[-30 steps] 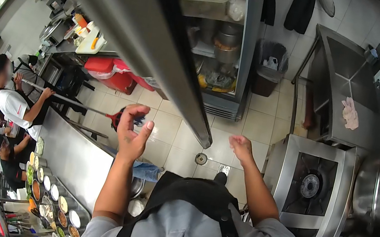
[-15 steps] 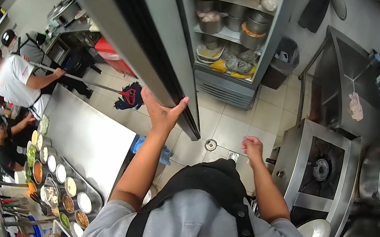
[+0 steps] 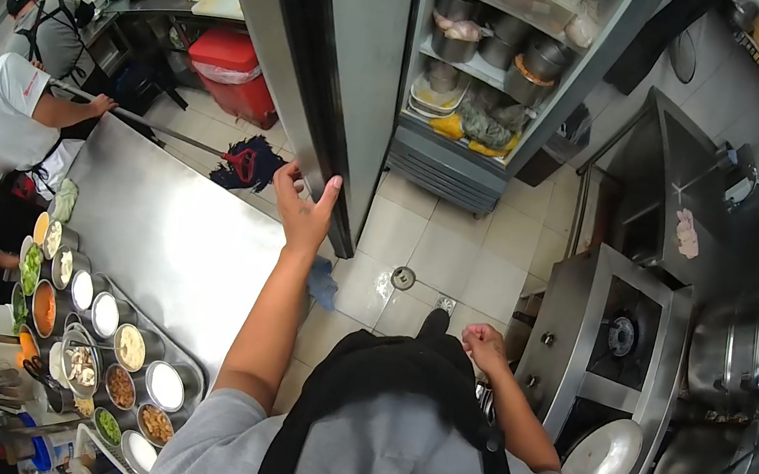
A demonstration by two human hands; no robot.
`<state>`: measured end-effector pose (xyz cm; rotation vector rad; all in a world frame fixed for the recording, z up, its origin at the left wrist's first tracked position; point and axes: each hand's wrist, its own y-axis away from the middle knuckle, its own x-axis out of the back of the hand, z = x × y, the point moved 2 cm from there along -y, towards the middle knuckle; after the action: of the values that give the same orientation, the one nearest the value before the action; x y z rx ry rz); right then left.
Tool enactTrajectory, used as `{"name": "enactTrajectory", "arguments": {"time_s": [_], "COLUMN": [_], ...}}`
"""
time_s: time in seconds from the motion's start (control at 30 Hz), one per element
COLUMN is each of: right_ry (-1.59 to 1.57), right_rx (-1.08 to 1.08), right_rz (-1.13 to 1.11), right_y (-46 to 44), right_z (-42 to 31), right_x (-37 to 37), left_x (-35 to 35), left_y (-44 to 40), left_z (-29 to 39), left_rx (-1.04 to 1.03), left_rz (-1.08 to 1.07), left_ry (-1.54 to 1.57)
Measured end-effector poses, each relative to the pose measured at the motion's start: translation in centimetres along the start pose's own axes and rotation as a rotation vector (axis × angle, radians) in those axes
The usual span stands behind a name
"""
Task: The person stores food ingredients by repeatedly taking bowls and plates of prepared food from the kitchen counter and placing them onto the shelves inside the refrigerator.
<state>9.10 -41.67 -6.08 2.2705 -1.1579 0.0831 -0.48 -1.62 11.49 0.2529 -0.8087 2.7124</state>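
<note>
My left hand (image 3: 304, 214) is at the long edge of the grey refrigerator door (image 3: 355, 60), fingers on one side and thumb on the other, gripping it. The door stands open to the left of the refrigerator (image 3: 442, 169). Inside are metal pots (image 3: 455, 37), a stack of dishes (image 3: 437, 95) and bagged food (image 3: 491, 125); the door hides part of the left side. Close to my body, on the right, my right hand (image 3: 484, 345) is loosely closed, with nothing visible in it. The stove (image 3: 578, 323) is the nearest thing to it.
A steel table (image 3: 173, 201) with several food containers (image 3: 132, 346) lies left. Beyond it, a person in white (image 3: 17, 102) holds a mop (image 3: 250, 164), near other people. A red bin (image 3: 233, 79) stands behind. Right are a sink unit (image 3: 653, 184) and pans (image 3: 747, 342).
The view has turned, shifting the refrigerator right and showing more of the red bin. My right hand has drawn back toward my body. My left hand stays at the door's edge.
</note>
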Motion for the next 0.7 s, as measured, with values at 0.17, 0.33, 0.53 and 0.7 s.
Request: {"name": "enactTrajectory", "arguments": {"time_s": [0.17,0.33,0.53,0.7], "right_ry": [-0.001,0.119,0.269,0.263], "right_rx": [-0.024,0.022,0.038,0.048], "right_rz": [0.002,-0.005,-0.014,0.009], "right_y": [-0.2,0.4,1.4,1.7], "right_z": [2.8,-1.1,-3.4,-1.5], "right_x": [1.1,-0.4,-1.6,-1.8], "left_x": [1.3,2.1,3.7,5.2], "left_y": [0.9,0.2,-1.1,-1.6], "left_z": [-3.6,-7.9,-7.9,-8.8], "left_rx": [0.042,0.135,0.082,0.273], "left_rz": [0.006,-0.018,0.036,-0.005], "left_ry": [-0.181,-0.254,-0.308,-0.342]}}
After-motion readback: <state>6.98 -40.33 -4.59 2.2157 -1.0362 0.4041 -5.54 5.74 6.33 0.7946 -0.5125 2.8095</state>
